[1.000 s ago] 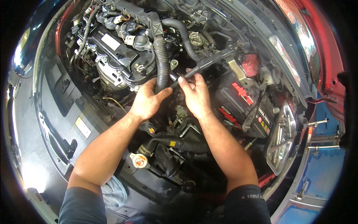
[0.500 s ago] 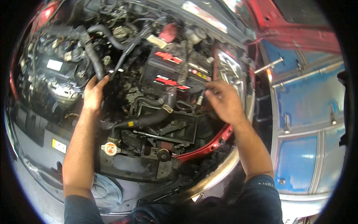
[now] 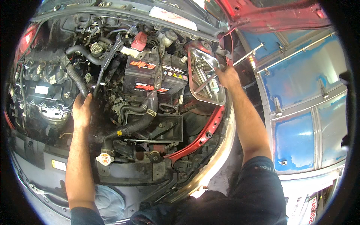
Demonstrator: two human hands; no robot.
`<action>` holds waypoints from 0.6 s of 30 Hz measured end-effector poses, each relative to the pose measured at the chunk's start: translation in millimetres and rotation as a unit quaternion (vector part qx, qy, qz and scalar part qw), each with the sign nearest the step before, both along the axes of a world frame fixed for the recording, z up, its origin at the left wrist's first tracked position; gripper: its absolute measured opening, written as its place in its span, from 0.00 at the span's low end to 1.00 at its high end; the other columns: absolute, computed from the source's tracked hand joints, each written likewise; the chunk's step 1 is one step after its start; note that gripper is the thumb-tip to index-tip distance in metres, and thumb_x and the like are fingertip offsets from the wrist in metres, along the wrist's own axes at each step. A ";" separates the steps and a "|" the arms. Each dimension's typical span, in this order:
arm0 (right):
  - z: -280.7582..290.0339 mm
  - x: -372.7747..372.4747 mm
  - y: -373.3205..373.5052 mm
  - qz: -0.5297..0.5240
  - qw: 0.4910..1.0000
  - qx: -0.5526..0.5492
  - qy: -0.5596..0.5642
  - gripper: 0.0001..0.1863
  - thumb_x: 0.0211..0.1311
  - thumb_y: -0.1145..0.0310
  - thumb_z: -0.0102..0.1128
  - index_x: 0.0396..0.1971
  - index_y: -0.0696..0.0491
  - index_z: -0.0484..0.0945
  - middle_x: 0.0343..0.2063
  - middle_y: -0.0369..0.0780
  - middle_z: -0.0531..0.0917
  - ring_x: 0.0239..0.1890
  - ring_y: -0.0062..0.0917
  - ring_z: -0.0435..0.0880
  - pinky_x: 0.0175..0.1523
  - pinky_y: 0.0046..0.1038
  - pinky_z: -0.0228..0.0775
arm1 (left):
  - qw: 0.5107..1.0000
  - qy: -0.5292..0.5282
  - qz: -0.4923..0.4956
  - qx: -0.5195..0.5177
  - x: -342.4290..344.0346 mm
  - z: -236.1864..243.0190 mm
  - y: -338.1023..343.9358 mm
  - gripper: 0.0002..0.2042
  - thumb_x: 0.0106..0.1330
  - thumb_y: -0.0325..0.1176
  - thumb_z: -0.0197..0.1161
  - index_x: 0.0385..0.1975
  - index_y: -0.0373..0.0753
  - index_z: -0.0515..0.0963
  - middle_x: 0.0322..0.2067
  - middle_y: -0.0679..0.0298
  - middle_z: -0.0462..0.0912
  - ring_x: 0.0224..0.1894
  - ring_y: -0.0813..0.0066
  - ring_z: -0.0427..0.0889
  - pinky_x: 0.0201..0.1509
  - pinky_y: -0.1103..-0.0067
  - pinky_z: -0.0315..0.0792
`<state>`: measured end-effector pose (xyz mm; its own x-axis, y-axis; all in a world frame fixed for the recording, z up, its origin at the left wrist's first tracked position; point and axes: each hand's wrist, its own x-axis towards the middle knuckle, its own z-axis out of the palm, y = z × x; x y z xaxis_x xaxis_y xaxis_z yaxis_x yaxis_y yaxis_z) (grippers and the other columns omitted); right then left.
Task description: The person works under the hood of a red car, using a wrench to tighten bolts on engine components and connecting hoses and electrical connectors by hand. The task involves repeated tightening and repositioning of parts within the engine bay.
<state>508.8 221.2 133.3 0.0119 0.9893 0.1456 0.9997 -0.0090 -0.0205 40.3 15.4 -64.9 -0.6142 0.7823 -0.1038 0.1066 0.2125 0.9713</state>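
Note:
My left hand (image 3: 81, 111) is closed round the lower end of a grey corrugated hose (image 3: 77, 79), beside the engine cover (image 3: 52, 98). On the right, my right hand (image 3: 228, 78) reaches over the rim of a shiny metal tray (image 3: 224, 98) with several hand tools in it. Its fingers are bent at the upper end of a metal rod (image 3: 206, 82) lying in the tray; whether they grip the rod is hidden. The tray rests above the right headlight area. Left of it sits a black car battery (image 3: 131, 87) under a metal hold-down bar (image 3: 160, 69).
A thick black hose (image 3: 140, 125) runs past an open black box (image 3: 174, 132). The radiator cap (image 3: 105, 159) is at the front. A red body panel edge (image 3: 204, 135) curves along the right. Blue and silver panels (image 3: 294, 140) stand beyond, and the red raised hood (image 3: 277, 22) is above.
My right hand has moved up and right, from beside the battery to the metal tray. The view has shifted, bringing the tray fully into sight. My left hand stays at the corrugated hose.

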 end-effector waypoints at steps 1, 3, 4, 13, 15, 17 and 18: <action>-9.7 2.5 8.5 -0.026 0.999 -0.028 0.014 0.25 0.59 0.50 0.60 0.39 0.62 0.81 0.37 0.53 0.84 0.46 0.43 0.83 0.55 0.38 0.72 | 1.000 0.006 0.003 0.002 0.8 0.6 0.2 0.31 0.65 0.46 0.62 0.59 0.27 0.69 0.52 0.47 0.78 0.56 0.60 0.75 0.62 0.71 0.65; -28.2 10.5 30.0 -0.062 0.997 -0.053 0.008 0.31 0.57 0.45 0.62 0.36 0.64 0.81 0.36 0.53 0.84 0.45 0.42 0.84 0.53 0.37 0.73 | 0.999 0.035 0.005 0.000 2.9 3.3 0.3 0.32 0.65 0.46 0.62 0.59 0.26 0.68 0.54 0.44 0.76 0.59 0.57 0.74 0.64 0.69 0.63; -37.2 14.0 41.3 -0.072 0.996 -0.050 -0.012 0.34 0.55 0.42 0.63 0.34 0.66 0.81 0.35 0.53 0.85 0.44 0.41 0.84 0.51 0.37 0.74 | 0.998 0.067 0.017 -0.015 2.1 5.4 -1.6 0.32 0.64 0.47 0.62 0.59 0.25 0.68 0.55 0.43 0.75 0.60 0.56 0.73 0.65 0.68 0.63; 50.7 -72.1 -21.9 0.160 0.878 0.115 0.435 0.22 0.62 0.56 0.62 0.49 0.55 0.71 0.30 0.38 0.78 0.25 0.18 0.75 0.26 0.18 0.66 | 0.950 -0.287 -0.015 0.121 2.1 9.8 1.8 0.23 0.62 0.36 0.65 0.55 0.32 0.74 0.49 0.59 0.79 0.55 0.69 0.72 0.62 0.78 0.59; 72.0 -133.2 -53.9 0.195 0.892 0.090 0.397 0.33 0.61 0.46 0.60 0.55 0.59 0.71 0.38 0.44 0.82 0.33 0.24 0.81 0.33 0.22 0.72 | 0.936 -0.323 -0.017 0.139 1.4 6.1 3.7 0.25 0.61 0.36 0.65 0.57 0.32 0.72 0.51 0.58 0.78 0.57 0.69 0.70 0.64 0.76 0.57; 64.3 -203.0 -69.6 0.305 0.900 0.044 0.308 0.34 0.62 0.43 0.57 0.54 0.60 0.73 0.41 0.49 0.82 0.38 0.30 0.83 0.42 0.28 0.74 | 0.924 -0.351 -0.021 0.148 1.1 2.8 4.4 0.28 0.60 0.35 0.67 0.60 0.32 0.69 0.55 0.57 0.76 0.61 0.68 0.67 0.69 0.73 0.51; 51.2 -239.2 -70.6 0.361 0.895 0.002 0.263 0.34 0.62 0.43 0.56 0.53 0.60 0.75 0.43 0.50 0.82 0.41 0.33 0.83 0.47 0.31 0.73 | 0.927 -0.345 -0.020 0.147 1.4 1.8 4.9 0.29 0.60 0.35 0.67 0.60 0.32 0.69 0.55 0.56 0.75 0.62 0.68 0.67 0.69 0.72 0.50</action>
<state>269.6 150.6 184.6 -0.5614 0.7665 0.3119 0.5973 0.6362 -0.4884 41.8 20.3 -63.1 -0.4515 0.8594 -0.2400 -0.5595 -0.0632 0.8264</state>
